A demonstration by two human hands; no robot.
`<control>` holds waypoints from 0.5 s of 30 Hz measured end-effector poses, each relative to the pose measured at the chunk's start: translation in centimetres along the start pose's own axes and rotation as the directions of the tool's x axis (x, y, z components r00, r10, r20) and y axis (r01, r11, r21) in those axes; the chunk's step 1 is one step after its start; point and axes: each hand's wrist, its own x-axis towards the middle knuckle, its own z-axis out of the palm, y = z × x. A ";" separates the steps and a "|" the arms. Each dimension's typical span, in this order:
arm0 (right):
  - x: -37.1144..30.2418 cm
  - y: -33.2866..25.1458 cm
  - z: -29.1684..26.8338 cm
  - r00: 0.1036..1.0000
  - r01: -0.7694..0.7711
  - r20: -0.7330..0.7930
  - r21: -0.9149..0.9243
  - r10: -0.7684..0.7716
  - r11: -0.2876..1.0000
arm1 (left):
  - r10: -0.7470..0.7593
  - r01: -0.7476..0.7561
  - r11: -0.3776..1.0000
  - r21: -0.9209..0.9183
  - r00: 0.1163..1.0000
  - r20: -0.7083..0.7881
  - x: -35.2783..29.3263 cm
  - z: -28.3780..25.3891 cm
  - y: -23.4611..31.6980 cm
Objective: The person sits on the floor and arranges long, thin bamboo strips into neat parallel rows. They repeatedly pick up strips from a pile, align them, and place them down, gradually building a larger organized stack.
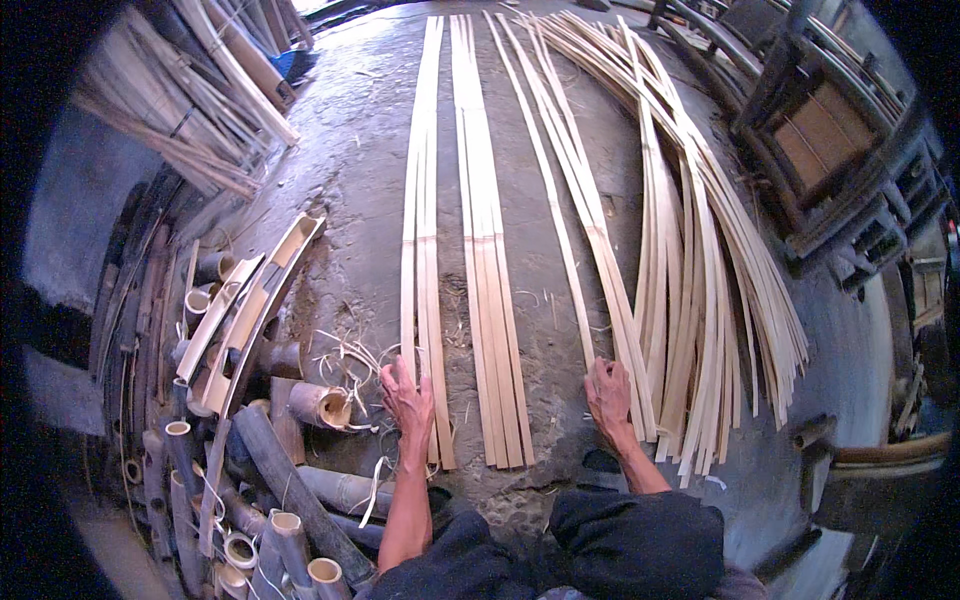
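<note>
Long pale bamboo strips lie lengthwise on the floor in front of me. My left hand (pixel 407 402) is closed, its bent fingers on the edge of the leftmost narrow group of bamboo strips (pixel 421 300). Closed at the near end of a single bamboo strip (pixel 564 240) is my right hand (pixel 609 396); its fingertips are partly hidden. Between the hands a wider group of strips (pixel 490 310) lies side by side, their near ends roughly even. Just right of the single strip, a few more strips (pixel 605 255) run close together.
A large fanned pile of strips (pixel 690 300) spreads at the right. Cut bamboo tubes (pixel 320 405), split halves (pixel 262 300) and curly shavings (pixel 350 352) crowd the left side. Bundled poles (pixel 180 100) lean at the far left. Dark wooden furniture (pixel 820 140) stands at the far right.
</note>
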 end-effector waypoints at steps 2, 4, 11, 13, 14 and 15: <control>1.2 -0.7 -2.0 0.998 -0.055 -0.032 -0.047 0.054 0.997 | 0.125 -0.124 0.992 0.023 0.991 -0.036 -0.6 0.4 0.6; 1.4 -0.2 -3.3 0.989 -0.108 -0.115 -0.183 0.088 0.977 | 0.201 -0.201 0.980 -0.004 0.977 0.075 -1.9 1.5 1.2; 0.8 2.8 -4.4 0.995 -0.086 0.044 -0.117 0.092 0.989 | 0.510 -0.549 0.836 -0.006 0.772 0.379 -6.0 6.4 5.5; 0.9 2.4 -4.2 0.999 -0.022 0.020 -0.168 0.025 0.986 | 0.520 -0.569 0.823 -0.008 0.746 0.416 -6.4 7.2 5.1; 1.2 2.8 -3.9 0.999 -0.021 0.042 -0.171 0.029 0.985 | 0.524 -0.567 0.824 -0.012 0.753 0.397 -6.6 7.4 5.1; 1.3 3.0 -3.7 0.997 -0.021 0.064 -0.174 0.033 0.985 | 0.519 -0.560 0.828 -0.021 0.751 0.408 -6.6 7.6 5.1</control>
